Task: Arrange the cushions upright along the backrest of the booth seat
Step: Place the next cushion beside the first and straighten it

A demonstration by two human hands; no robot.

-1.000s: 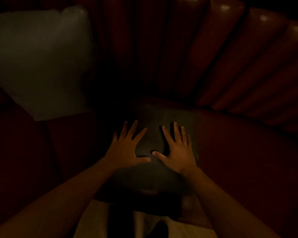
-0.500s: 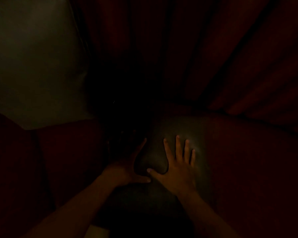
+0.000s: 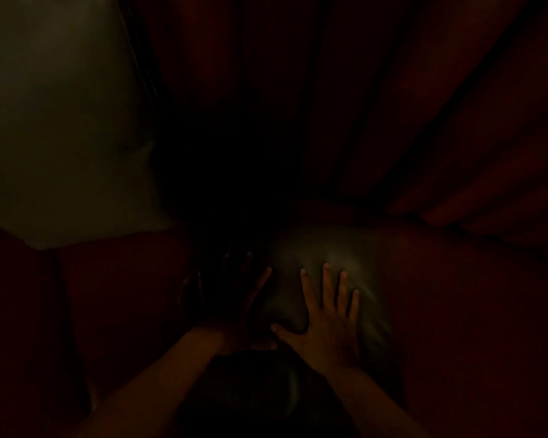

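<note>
The scene is very dark. A dark grey-green cushion (image 3: 326, 263) lies on the red booth seat (image 3: 456, 311) in front of me, its far edge near the base of the backrest (image 3: 393, 105). My right hand (image 3: 326, 317) rests flat on it with fingers spread. My left hand (image 3: 231, 298) presses flat on the cushion's left part, mostly in shadow, fingers apart. A pale cushion (image 3: 60, 121) stands upright against the backrest at the upper left.
The backrest is red with vertical padded ribs and curves around to the right. The red seat spreads left and right of the dark cushion. A dark rounded shape (image 3: 260, 393) fills the bottom centre between my forearms.
The view has moved closer and grown darker. Both hands stay flat on the dark cushion, now lower in the frame, and the left hand has sunk into shadow.
</note>
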